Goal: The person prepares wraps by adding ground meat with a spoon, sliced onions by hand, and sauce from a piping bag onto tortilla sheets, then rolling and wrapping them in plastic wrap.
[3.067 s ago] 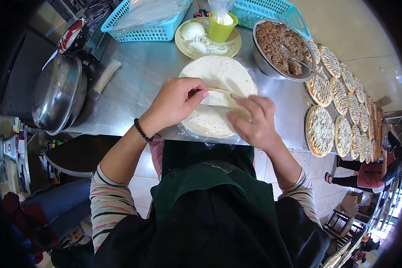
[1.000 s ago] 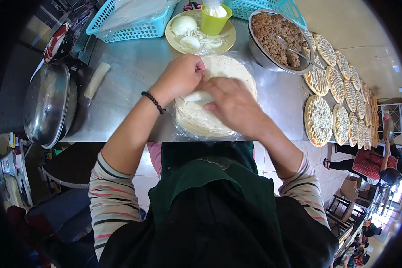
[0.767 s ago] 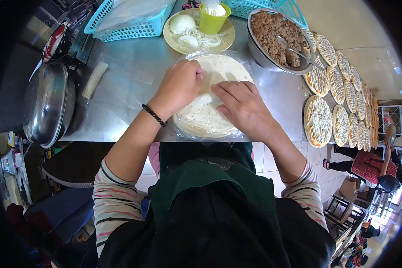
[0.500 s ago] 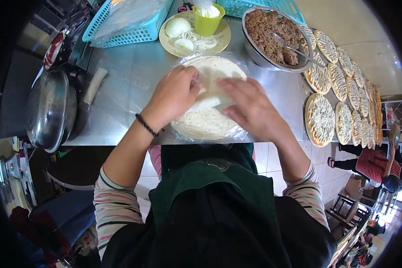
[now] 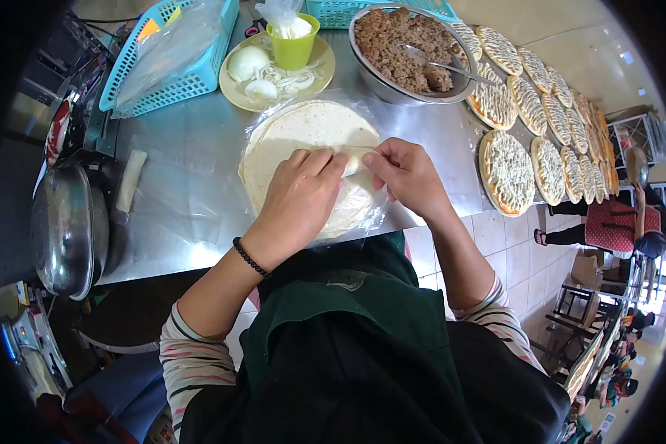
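A stack of flat round tortillas point(image 5: 303, 127) lies on clear plastic near the counter's front edge. Across it runs a partly rolled tortilla point(image 5: 357, 158). My left hand point(image 5: 303, 194) is closed over the left part of this roll, its fingers curled down and hiding much of it. At the right end, my right hand point(image 5: 408, 176) pinches the roll between thumb and fingers. Any filling inside is hidden from view. One finished-looking wrapped roll point(image 5: 131, 180) rests apart on the counter's left side.
Behind the stack are a plate point(image 5: 231, 95) with onion, a green cup point(image 5: 292, 52) and a bowl point(image 5: 381, 87) of minced meat with a spoon point(image 5: 451, 68). A blue basket point(image 5: 174, 95) and metal pot point(image 5: 63, 229) stand left. Several topped pizzas point(image 5: 507, 174) line the right; a person point(image 5: 610, 222) stands beyond.
My right hand was blurred and spread over the tortilla; now it pinches the roll's right end. My left hand has come down over the roll. The view has shifted and turned slightly.
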Tool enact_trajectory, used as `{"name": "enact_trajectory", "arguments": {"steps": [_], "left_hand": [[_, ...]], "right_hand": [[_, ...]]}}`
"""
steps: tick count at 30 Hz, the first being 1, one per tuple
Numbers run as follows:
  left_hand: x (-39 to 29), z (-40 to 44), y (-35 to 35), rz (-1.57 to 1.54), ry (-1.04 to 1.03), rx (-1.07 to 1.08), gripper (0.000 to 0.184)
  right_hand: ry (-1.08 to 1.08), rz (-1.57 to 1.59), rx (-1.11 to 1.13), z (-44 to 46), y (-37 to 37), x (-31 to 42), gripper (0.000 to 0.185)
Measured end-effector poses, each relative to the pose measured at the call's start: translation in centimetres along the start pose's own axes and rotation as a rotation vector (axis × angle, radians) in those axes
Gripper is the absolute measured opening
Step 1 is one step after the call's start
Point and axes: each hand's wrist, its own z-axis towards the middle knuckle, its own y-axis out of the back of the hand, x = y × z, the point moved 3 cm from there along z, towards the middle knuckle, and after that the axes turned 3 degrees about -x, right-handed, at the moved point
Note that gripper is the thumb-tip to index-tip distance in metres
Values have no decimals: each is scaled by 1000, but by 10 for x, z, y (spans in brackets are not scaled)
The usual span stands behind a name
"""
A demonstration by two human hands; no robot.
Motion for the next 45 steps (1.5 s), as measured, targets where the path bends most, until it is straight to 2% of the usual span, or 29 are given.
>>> {"name": "enact_trajectory", "arguments": {"steps": [1, 3, 6, 8, 10, 12, 13, 14, 16, 17, 20, 22, 25, 29, 33, 36, 37, 38, 40, 41, 45], "left_hand": [[0, 0, 0, -1, 1, 16, 36], [-1, 2, -1, -4, -9, 30, 36], [-7, 7, 1, 49, -47, 10, 35], [-8, 10, 1, 82, -37, 82, 34], [-9, 11, 0, 70, -39, 64, 35], [-8, 11, -2, 62, -42, 65, 35], [-7, 9, -3, 48, -44, 51, 35], [-7, 8, -3, 33, -45, 41, 35], [-6, 7, -4, 40, -23, 98, 36], [-4, 7, -4, 15, -31, 75, 37], [-4, 6, -2, 7, -28, 89, 39], [-8, 8, -2, 9, -25, 89, 40], [-8, 9, 1, 19, 20, 72, 42], [-6, 7, 0, 27, 58, 51, 44], [-6, 5, -2, 42, 82, 69, 46], [-8, 7, -1, 61, 86, 92, 48], [-10, 8, -1, 76, 69, 105, 48], [-10, 9, -1, 79, 85, 110, 49], [-11, 10, 0, 88, 79, 141, 49], [-10, 11, -1, 90, 71, 147, 51], [-11, 11, -4, 123, 41, 133, 52]], "right_hand": [[2, -4, -9, 0, 0, 1, 21], [183, -222, -134, -2, 2, 8, 19], [279, -319, -248, -6, 2, 16, 20], [336, -306, -256, -8, 2, 15, 21], [391, -282, -260, -11, 5, 16, 23], [346, -328, -259, -16, 9, 13, 35], [363, -357, -260, -18, 13, 4, 47], [361, -337, -258, -18, 17, 0, 47], [171, -267, -217, -21, 20, -16, 49], [195, -216, -237, -20, 16, -27, 37], [30, -119, -147, -23, 9, -32, 28], [91, -113, -237, -27, 8, -26, 27], [99, -83, -236, -30, 12, -22, 23], [104, -228, -242, -38, 19, -10, 17], [40, -462, -118, -38, 26, -9, 14], [168, -370, -173, -35, 34, 0, 14], [189, -282, -271, -32, 35, 2, 18], [184, -259, -292, -29, 32, 1, 18], [76, 25, -219, -22, 24, -8, 23], [108, -12, -211, -17, 19, -11, 30], [32, -148, -214, -5, 13, -4, 38]]}}
